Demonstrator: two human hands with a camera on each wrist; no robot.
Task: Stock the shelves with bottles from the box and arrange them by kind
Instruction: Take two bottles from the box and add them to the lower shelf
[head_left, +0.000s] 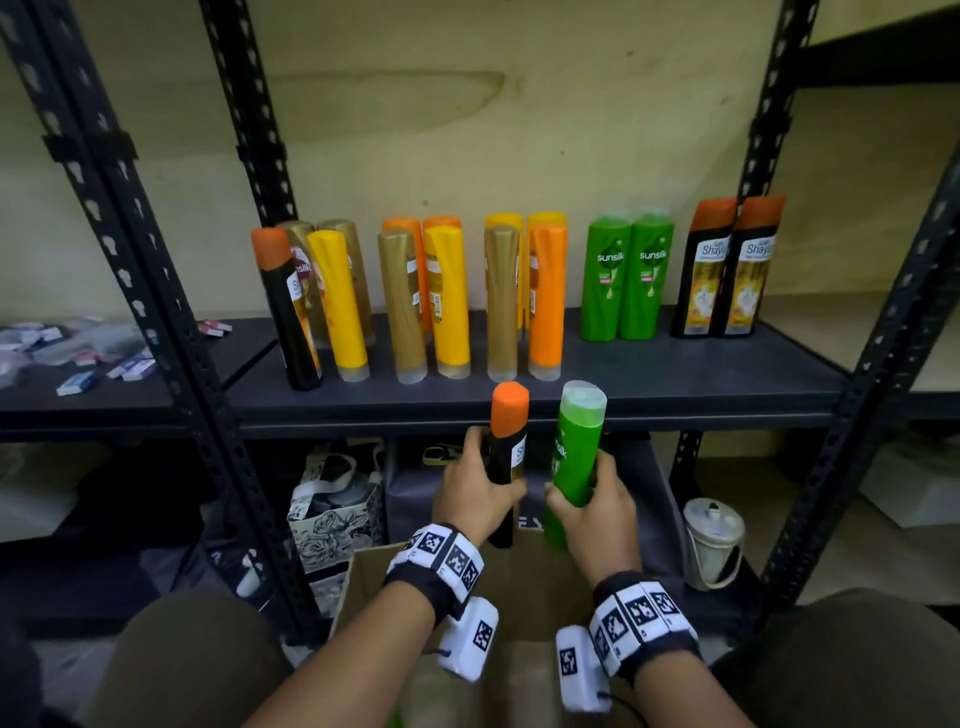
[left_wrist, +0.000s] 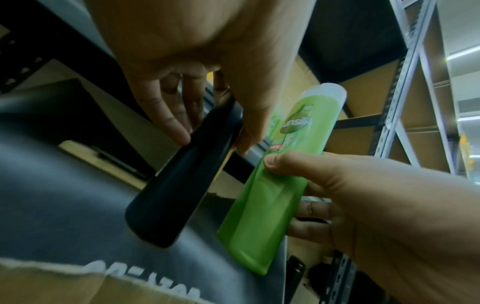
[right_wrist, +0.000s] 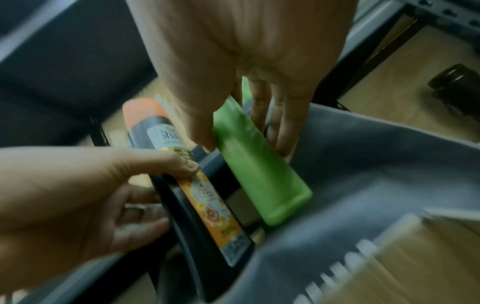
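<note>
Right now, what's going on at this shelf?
A person is stocking shampoo. The left hand grips a black bottle with an orange cap; the right hand grips a green Sunsilk bottle, both held above the cardboard box. The shelf already holds matching green and black pairs at right.

Dim, yellowish light is falling on the back wall (head_left: 519, 130) in the head view, while the lower shelf (head_left: 104, 493) is sinking into deep shadow. Wide-angle distortion is bowing the shelf uprights (head_left: 130, 234) toward 9 and 3 o'clock. In the left wrist view, ceiling strip lights (left_wrist: 465, 53) are glaring at 3 o'clock. The right wrist view is smearing with motion blur, worst on the cardboard box (right_wrist: 415, 257) at 5 o'clock.
</note>
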